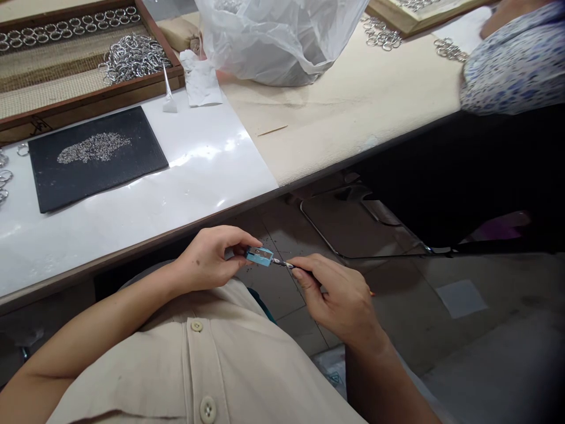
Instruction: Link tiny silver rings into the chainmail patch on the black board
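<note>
Between thumb and fingers, my left hand [214, 258] pinches a small blue sharpener [259, 255] with a metal blade plate. My right hand [333, 291] is closed round a thin dark, patterned pencil [283, 264]. The pencil's front end meets the sharpener's right side; its tip is hidden there. A small orange end shows behind my right hand. Both hands are in front of my body, below the table's front edge.
A black mat [99, 159] with tiny metal pieces lies on the white table [207, 176]. Behind it is a wooden tray [88, 103] of rings. A plastic bag [282, 41], a toothpick [272, 130] and a co-worker's patterned sleeve [514, 68] are farther right.
</note>
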A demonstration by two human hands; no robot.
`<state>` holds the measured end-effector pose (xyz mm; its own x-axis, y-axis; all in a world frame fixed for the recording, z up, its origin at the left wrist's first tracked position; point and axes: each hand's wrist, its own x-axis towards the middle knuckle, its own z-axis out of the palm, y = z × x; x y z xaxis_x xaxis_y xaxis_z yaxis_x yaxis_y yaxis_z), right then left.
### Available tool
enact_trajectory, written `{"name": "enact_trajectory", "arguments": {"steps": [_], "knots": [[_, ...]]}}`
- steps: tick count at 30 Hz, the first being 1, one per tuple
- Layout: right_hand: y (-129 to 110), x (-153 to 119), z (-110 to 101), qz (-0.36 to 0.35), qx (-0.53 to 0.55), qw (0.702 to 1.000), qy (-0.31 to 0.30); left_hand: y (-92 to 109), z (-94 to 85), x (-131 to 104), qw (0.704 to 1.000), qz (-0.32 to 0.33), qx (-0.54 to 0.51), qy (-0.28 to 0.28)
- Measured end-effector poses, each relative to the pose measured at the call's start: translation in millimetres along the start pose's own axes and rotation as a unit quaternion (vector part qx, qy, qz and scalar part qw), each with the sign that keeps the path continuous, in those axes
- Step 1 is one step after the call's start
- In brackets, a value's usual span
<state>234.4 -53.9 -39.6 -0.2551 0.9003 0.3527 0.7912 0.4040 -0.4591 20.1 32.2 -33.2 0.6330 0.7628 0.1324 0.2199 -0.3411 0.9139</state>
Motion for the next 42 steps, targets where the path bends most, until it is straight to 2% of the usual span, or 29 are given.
{"name": "enact_trajectory", "arguments": {"steps": [9,13,17,22,42], "knots": [[-2.1,-1.8,-1.5,0.048,0.015,0.999,-0.019,0.5,-0.2,0.8,1.0,-0.006,0.004,-0.01],[-1.4,-3.1,1.3,0.076,0.01,0.997,0.001,0.8,-0.4,0.8,1.0,-0.007,0.007,-0.014],[-1.0,-2.1,1.4,0.051,0.002,0.998,0.023,1.6,-1.0,0.9,1.0,-0.005,0.01,-0.017],[-1.1,-1.0,-0.7,0.028,0.004,0.999,0.023,2.5,-2.2,1.0,1.0,0.001,0.016,-0.022],[-2.0,-0.7,-1.6,0.018,0.006,1.0,-0.017,2.3,-4.3,2.5,0.998,0.015,0.039,-0.038]]}}
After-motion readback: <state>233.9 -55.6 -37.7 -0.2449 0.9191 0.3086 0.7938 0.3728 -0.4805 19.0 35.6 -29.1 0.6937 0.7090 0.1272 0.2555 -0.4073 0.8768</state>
